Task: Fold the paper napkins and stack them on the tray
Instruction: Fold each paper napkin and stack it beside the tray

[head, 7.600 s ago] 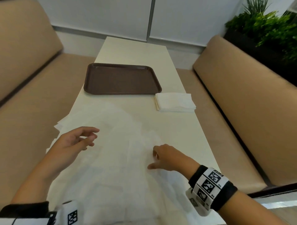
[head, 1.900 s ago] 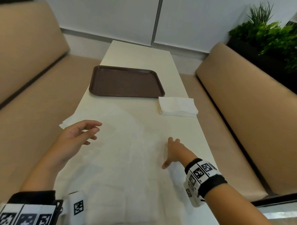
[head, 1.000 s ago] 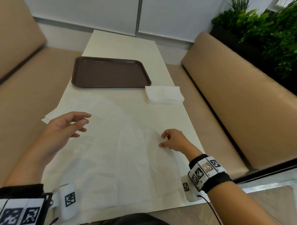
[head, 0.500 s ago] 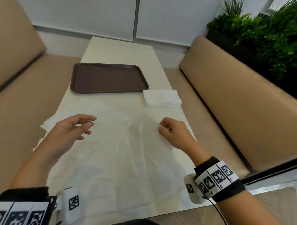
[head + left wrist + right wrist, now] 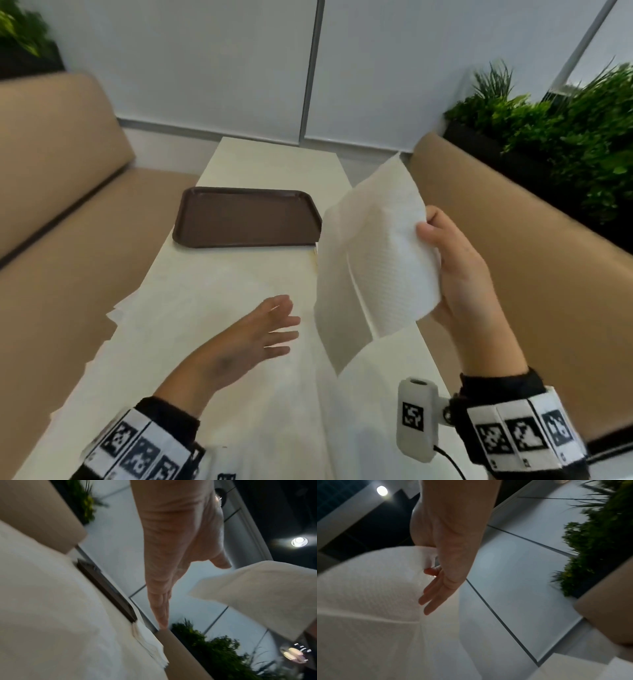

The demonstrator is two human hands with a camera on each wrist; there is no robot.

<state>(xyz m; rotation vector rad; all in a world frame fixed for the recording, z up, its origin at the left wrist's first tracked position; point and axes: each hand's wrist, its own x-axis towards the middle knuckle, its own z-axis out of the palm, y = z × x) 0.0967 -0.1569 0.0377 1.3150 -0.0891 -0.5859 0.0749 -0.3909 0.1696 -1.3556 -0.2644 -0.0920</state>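
Looking down from the head cam, I had the right hand point(image 5: 459, 274) pinching one napkin point(image 5: 373, 270) by its edge, lifted clear of the table point(image 5: 274, 164) and hanging in the air to the right. The left hand point(image 5: 263, 332) was flat and spread, holding nothing, hovering low over the loose sheets point(image 5: 191, 308) spread across the near end. The tray point(image 5: 246, 219) sat further back, brown and with nothing in it that I could see, so no folded ones stacked yet. If I were doing this step well, I'd bring the left hand up to catch the opposite edge, match the corners before creasing, and press the fold on the table rather than in mid-air, since the paper looked floppy.

Left wrist cam: fingers point(image 5: 161, 608) straight and together, nothing gripped; tray edge point(image 5: 106, 591) visible side-on, and a small pile point(image 5: 150, 646) of napkins just past it.

Right wrist cam: thumb and forefinger nipped the napkin point(image 5: 368, 588), other fingers point(image 5: 433, 597) loose and straight behind it.
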